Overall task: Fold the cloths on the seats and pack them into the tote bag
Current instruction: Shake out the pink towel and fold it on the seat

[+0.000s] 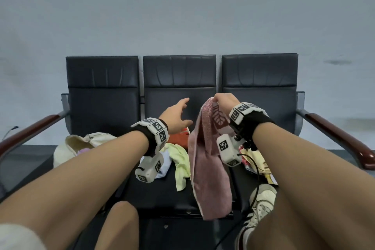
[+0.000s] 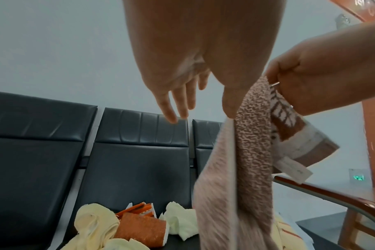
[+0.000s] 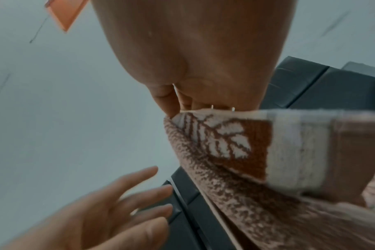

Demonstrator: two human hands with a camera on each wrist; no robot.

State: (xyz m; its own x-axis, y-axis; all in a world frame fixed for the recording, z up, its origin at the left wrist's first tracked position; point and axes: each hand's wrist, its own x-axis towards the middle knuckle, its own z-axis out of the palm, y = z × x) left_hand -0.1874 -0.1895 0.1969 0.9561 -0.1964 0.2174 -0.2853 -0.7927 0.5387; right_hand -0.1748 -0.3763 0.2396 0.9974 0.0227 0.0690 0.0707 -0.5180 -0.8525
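The bench stood against the far wall, and over its middle seat my pink towel hung limp, soft and light. My right hand pinched its top corner; my left hand, fingers spread and empty, reached toward the towel's left edge, the place to grab next.

Three dark seats, one tote bag, two hands — cloths, roughly five, heaped and overlapping.

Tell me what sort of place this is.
Probably a waiting area or lobby: a row of three joined black padded seats with wood-topped end armrests stands against a bare grey wall. No sign in view settles which kind of building.
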